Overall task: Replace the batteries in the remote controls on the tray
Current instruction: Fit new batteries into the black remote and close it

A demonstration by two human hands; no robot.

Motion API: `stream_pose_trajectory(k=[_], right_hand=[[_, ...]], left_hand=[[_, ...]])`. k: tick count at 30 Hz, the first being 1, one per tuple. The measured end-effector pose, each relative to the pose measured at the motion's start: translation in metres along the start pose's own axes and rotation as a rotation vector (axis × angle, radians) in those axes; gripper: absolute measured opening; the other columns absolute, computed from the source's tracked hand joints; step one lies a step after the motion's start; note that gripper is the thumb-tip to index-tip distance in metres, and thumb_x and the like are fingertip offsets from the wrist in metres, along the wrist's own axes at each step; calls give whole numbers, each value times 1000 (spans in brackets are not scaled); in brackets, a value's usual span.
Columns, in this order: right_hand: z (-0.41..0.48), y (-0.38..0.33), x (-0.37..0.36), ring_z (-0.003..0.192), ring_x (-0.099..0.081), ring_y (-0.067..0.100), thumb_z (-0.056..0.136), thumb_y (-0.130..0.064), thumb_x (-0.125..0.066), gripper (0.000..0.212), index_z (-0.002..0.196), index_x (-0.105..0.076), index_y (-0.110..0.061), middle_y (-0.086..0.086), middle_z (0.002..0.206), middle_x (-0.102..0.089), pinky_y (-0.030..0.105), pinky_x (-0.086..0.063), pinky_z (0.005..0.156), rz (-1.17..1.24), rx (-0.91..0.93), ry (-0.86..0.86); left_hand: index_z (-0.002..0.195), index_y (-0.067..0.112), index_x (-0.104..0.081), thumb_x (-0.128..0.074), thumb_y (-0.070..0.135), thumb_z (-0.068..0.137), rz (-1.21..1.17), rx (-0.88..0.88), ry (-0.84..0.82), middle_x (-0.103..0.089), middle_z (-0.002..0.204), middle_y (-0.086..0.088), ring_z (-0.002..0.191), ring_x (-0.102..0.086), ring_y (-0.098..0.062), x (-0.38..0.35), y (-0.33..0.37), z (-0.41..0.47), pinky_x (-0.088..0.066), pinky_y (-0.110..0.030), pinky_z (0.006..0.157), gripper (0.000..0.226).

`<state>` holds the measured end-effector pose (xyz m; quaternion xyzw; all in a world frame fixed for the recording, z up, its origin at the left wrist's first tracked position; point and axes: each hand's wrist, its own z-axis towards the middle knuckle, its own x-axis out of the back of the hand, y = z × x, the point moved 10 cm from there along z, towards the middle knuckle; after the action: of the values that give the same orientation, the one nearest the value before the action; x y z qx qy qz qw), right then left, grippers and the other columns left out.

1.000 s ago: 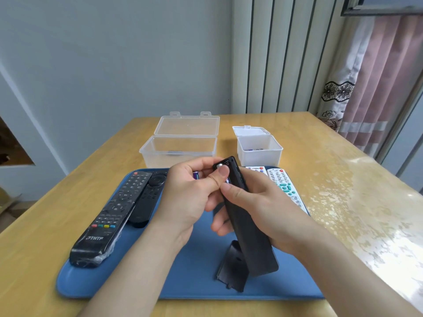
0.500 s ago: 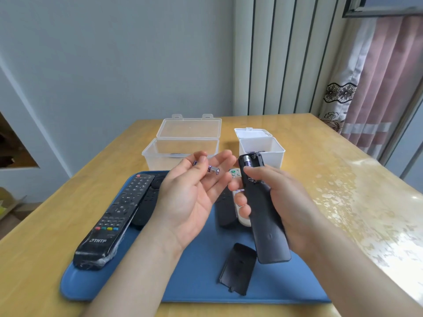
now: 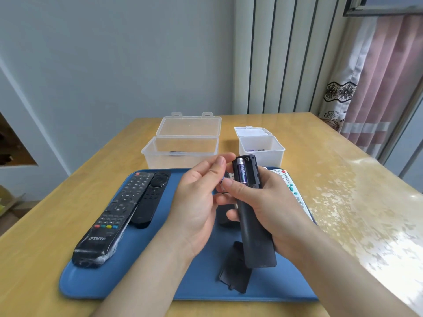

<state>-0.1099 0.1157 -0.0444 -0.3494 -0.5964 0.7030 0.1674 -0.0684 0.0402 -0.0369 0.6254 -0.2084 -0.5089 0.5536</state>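
Table (image 3: pixel 343 179) carries everything, and the blue tray (image 3: pixel 96 284) sits under both hands. Two boxes lie beyond the fingertips: the large clear box (image 3: pixel 180 152) ahead of the left hand (image 3: pixel 194 202) with its lid open, and the small clear box (image 3: pixel 262 149) ahead of the right hand (image 3: pixel 270 202) with a few cells inside. On the tray left of the left hand, the wrapped remote (image 3: pixel 114 216) and slim black remote (image 3: pixel 148 202) lie touching side by side. The white remote (image 3: pixel 295 193) lies right of the right hand, mostly hidden by it. The right hand grips the held remote (image 3: pixel 254 225) round its middle, back face up, bay uncovered at the far end. The battery cover (image 3: pixel 233 275) lies on the tray between the forearms, just under the remote's near end. In the bay, the seated battery (image 3: pixel 241 172) fills the left slot and the slot beside it looks vacant. The left hand, just beside the bay, pinches a loose battery (image 3: pixel 222 186) in curled fingers; it is mostly hidden, so polarity is unreadable. My read is mid-swap on this remote, and I can't tell whether the loose cell is spent or fresh. To do it well: keep the bay over the tray so a dropped cell stays put, and keep the right thumb clear of the bay edge. Lever the seated cell from the end opposite the spring. Match the +/- marks before pressing in, spring end first. Don't mix the boxes. Fit the cover last.
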Motion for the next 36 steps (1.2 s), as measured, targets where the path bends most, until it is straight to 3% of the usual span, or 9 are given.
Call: stream_pose_trajectory(k=[3,5,9,15,20,25,30,33,36], right_hand=[[2,0,7,50,-55,15,87,-4,-68,22,108,-61,-1,8,67,-63,24,-45,43,62,-14,41],[3,2,12,47,-50,14,88,-4,-68,26,112,-59,-3,7,63,-59,23,-43,42,124,-45,61],[5,1,15,50,-48,13,89,-4,-66,23,110,-59,1,15,78,-61,22,-43,42,148,-39,67],[5,1,17,50,-47,15,88,-8,-67,37,122,-55,3,16,81,-62,23,-42,43,125,-34,74],[0,12,14,49,-47,23,97,-48,-51,47,105,-64,-4,14,68,-58,25,-41,43,211,-175,110],[-2,9,15,65,-58,31,96,-62,-35,68,87,-72,-5,12,78,-68,29,-49,53,60,-145,110],[-2,10,15,57,-55,27,94,-65,-35,71,90,-72,-5,11,75,-67,26,-47,48,72,-150,115],[-3,8,14,47,-52,24,93,-66,-37,72,104,-69,-3,11,73,-64,25,-45,46,119,-148,113],[-3,7,13,47,-49,23,92,-67,-39,69,97,-68,-5,10,73,-61,26,-43,45,122,-127,100]], left_hand=[[114,17,-63,-68,24,84,175,-111,7,-64,87,2,69,-52,-20,8,15,3,-49,-29,59,31],[112,31,-63,-73,20,75,574,-342,-10,-60,107,7,86,-54,-13,10,40,1,-50,-24,75,40],[103,29,-68,-71,19,74,1028,-600,-85,-57,112,15,103,-56,-7,-14,52,-11,-51,-20,79,31],[98,24,-69,-74,21,73,1010,-619,-19,-63,103,21,100,-60,-3,-7,53,-10,-54,-24,81,26],[103,28,-65,-80,17,71,786,-539,122,-69,98,15,97,-65,-7,3,58,-13,-54,-26,85,37],[92,42,-65,-81,10,74,812,-522,-26,-66,111,20,74,-65,-4,-29,44,-26,-56,-21,50,40],[96,24,-76,-83,6,70,818,-488,-35,-64,118,16,111,-52,7,-25,44,-22,-45,0,57,33],[96,16,-77,-84,11,69,873,-544,-36,-62,118,15,112,-45,-5,-27,49,-23,-42,4,62,29],[93,18,-77,-84,16,68,914,-558,10,-61,116,9,106,-45,-12,-22,50,-21,-37,7,66,25]])
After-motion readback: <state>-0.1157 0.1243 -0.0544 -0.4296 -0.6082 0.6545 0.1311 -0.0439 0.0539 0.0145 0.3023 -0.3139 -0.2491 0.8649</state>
